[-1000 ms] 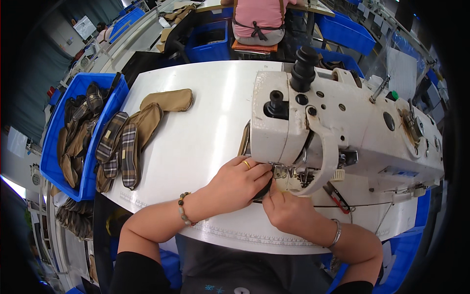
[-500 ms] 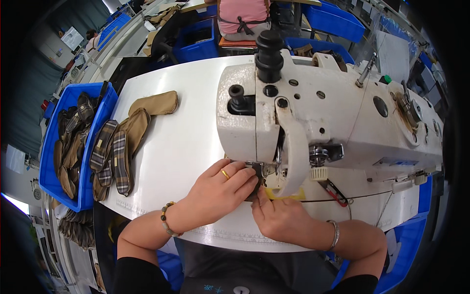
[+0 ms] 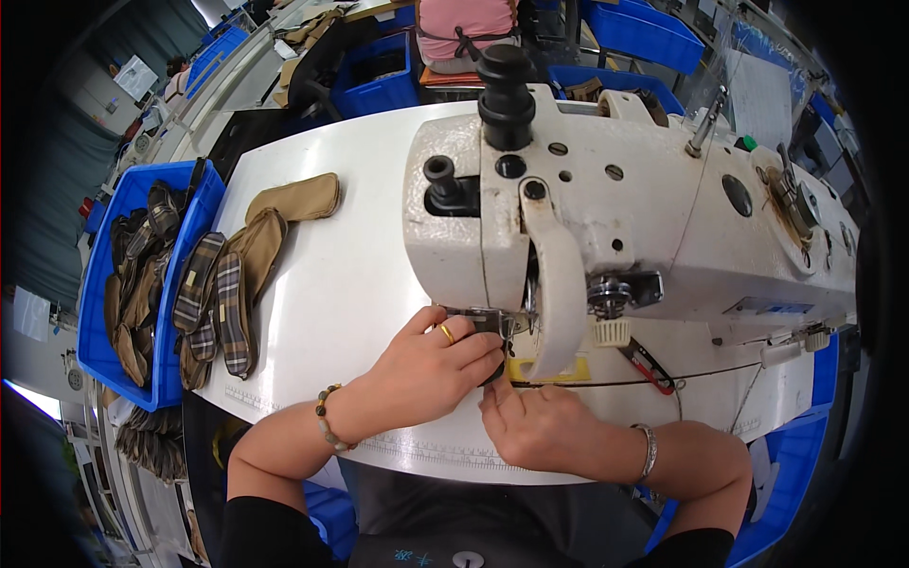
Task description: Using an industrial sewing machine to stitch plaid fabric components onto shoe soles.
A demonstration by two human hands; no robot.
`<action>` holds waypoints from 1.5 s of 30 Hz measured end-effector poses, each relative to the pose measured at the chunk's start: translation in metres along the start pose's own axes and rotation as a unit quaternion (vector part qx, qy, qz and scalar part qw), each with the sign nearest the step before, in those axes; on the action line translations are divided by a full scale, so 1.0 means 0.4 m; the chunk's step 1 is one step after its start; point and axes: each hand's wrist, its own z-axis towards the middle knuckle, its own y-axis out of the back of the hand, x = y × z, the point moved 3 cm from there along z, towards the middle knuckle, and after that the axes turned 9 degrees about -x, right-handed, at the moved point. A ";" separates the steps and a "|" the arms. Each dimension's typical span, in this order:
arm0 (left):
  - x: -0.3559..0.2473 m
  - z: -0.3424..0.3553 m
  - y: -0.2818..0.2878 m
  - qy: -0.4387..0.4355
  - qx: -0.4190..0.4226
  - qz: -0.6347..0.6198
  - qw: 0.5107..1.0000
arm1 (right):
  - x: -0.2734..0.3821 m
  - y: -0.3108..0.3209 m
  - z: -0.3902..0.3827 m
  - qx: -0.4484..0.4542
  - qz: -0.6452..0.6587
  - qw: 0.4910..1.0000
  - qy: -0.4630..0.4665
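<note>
A white sewing machine (image 3: 559, 218) stands before me, its needle area at my fingertips. My left hand (image 3: 426, 369), with a ring and a bead bracelet, curls its fingers over a small dark fabric piece (image 3: 496, 377) beside the presser foot. Most of the piece is hidden under those fingers. Close to its near edge, my right hand (image 3: 542, 426) is closed in a pinch, thumb and fingertips together at the piece. A thin dark cord or strip (image 3: 615, 383) runs off to the right across the table.
Plaid and tan fabric pieces (image 3: 232, 303) lie at the left of the white table (image 3: 350, 284). Beside them a blue bin (image 3: 175, 355) holds more. Red-and-black thread snips (image 3: 651, 369) rest right of the needle. Behind the machine sits a person in pink (image 3: 464, 24).
The machine appears slightly further left in the picture as the view shifts. My hands stay at the needle area, and less of the dark piece shows between my fingers.
</note>
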 end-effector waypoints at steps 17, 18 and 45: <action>-0.020 -0.002 0.009 0.009 0.041 0.065 0.997 | 0.006 -0.006 0.001 -0.004 0.007 1.000 0.003; -0.016 -0.002 0.007 0.016 0.041 0.037 0.998 | 0.006 -0.006 0.002 -0.003 0.008 1.000 0.002; 0.062 0.004 -0.026 0.073 -0.040 0.000 0.997 | -0.067 -0.043 -0.012 0.011 0.024 0.996 -0.085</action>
